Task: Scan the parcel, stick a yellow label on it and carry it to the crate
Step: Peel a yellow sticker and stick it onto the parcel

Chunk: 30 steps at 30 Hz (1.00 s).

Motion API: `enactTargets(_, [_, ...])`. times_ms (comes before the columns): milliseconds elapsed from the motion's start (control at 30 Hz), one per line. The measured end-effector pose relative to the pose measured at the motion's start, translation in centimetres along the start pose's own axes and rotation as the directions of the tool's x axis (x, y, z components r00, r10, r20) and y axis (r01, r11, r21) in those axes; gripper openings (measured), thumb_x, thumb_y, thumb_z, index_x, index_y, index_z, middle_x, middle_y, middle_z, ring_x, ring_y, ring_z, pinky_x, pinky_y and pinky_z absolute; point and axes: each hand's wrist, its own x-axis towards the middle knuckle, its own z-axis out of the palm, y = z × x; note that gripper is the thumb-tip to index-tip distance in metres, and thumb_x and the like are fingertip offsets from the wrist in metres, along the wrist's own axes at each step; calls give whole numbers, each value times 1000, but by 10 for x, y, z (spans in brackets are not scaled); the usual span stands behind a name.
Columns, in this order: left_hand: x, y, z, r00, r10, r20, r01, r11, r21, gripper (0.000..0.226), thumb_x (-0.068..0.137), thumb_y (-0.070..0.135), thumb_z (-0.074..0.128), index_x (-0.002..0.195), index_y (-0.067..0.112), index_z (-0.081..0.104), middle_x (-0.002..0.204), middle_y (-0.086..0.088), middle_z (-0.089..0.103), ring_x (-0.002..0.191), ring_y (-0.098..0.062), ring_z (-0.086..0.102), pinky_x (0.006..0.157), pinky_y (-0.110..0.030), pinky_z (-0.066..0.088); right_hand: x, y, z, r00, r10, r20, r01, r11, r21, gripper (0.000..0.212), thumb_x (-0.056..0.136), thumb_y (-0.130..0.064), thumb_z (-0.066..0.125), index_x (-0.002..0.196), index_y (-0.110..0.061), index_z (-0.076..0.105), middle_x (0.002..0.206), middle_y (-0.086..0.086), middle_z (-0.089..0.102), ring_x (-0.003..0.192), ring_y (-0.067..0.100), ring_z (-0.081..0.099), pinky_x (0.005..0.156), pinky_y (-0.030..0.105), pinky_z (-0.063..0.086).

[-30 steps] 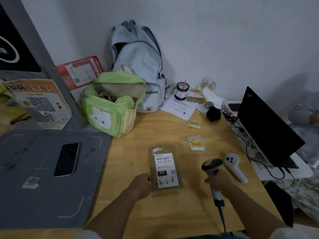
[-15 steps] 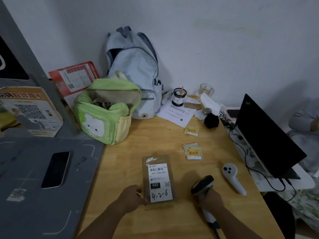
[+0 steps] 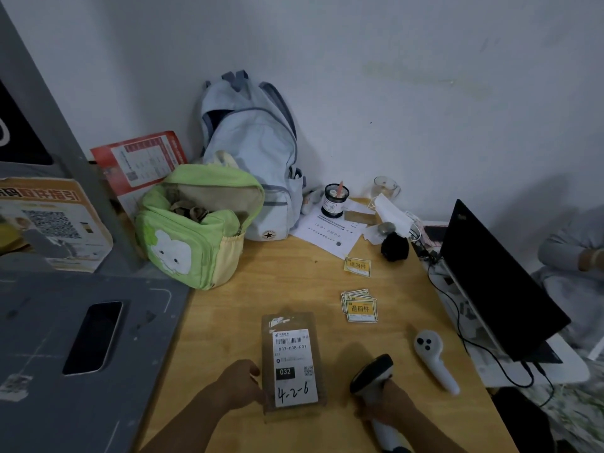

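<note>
So we've got the parcel [image 3: 293, 366] lying flat near the front edge of the tabletop [image 3: 294, 289], label up. Our left hand [image 3: 240, 385] is curled against its left side, pinning it down. Our right hand [image 3: 387, 405] is wrapped around the scanner [image 3: 371, 376] just to the parcel's right. The stack of yellow labels [image 3: 359, 307] sits further back, one loose label [image 3: 358, 266] behind that, nothing blocking the way to either. A white controller [image 3: 434, 361] lies near the right edge beside the open laptop [image 3: 496, 282]. The green bag [image 3: 196, 227] and pale backpack [image 3: 251, 158] crowd the back left corner against the wall. A phone [image 3: 93, 336] lies on what looks like a grey board [image 3: 49, 371] to the left, though it's too dim to be sure.
</note>
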Motion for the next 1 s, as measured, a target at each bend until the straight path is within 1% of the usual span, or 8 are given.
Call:
enactTargets(100, [0,3,-6,999,18,-33,-19,999,-47,58,78,-3,62,133,1,46,128,-18,58,112,-28,59,82,-33,51,0,18,-26,987,121,106,-136,979,149,81,78,-38,75,142,-8,36,116,3,61,89,14,64,71,21,55])
enactTargets(200, [4,6,-10,994,22,-105,-36,990,-133,49,86,-1,52,134,1,45,129,-20,57,105,-29,60,77,-34,51,0,29,-60,943,267,197,-298,942,153,60,72,-33,80,124,-12,59,103,-3,65,86,14,66,83,28,56])
enactTargets(300, [5,18,-9,986,-6,-167,-36,968,-247,34,85,5,55,119,3,54,112,-16,64,90,-24,57,66,-28,46,10,21,-96,964,260,-64,-219,903,371,27,75,-15,76,97,-3,69,93,7,67,77,22,67,70,34,55])
enactTargets(367, [4,28,-8,971,10,-239,-65,973,-223,6,84,12,58,90,14,57,98,-6,62,89,-21,57,75,-32,48,22,11,-113,902,248,-353,-40,863,503,15,72,-9,74,72,3,66,78,17,67,69,30,66,65,37,55])
enactTargets(400, [5,33,-9,960,39,-279,-98,975,-201,11,84,15,59,78,20,52,90,1,58,87,-19,55,79,-33,49,26,3,-119,866,241,-438,29,850,525,18,73,-10,72,66,2,62,71,17,65,65,30,64,63,36,53])
enactTargets(500, [6,45,-12,917,128,-378,-184,976,-116,25,83,20,64,71,29,45,86,8,49,87,-14,51,75,-29,47,39,-27,-129,851,195,-488,134,818,559,21,78,-14,69,62,-4,58,65,14,59,63,26,56,61,33,44])
enactTargets(667, [17,59,-17,882,246,-402,-270,963,-4,17,81,10,60,96,15,62,101,-2,59,96,-19,59,81,-31,50,71,-47,-116,874,167,-457,160,789,594,17,79,-15,71,69,-3,64,64,11,57,58,22,50,59,31,40])
enactTargets(1000, [47,97,-10,845,382,-374,-367,923,115,31,83,13,60,114,13,64,119,-7,63,106,-23,60,90,-37,52,106,-41,-100,836,122,-535,152,885,440,16,78,-13,69,89,-2,69,87,16,65,78,27,58,71,35,51])
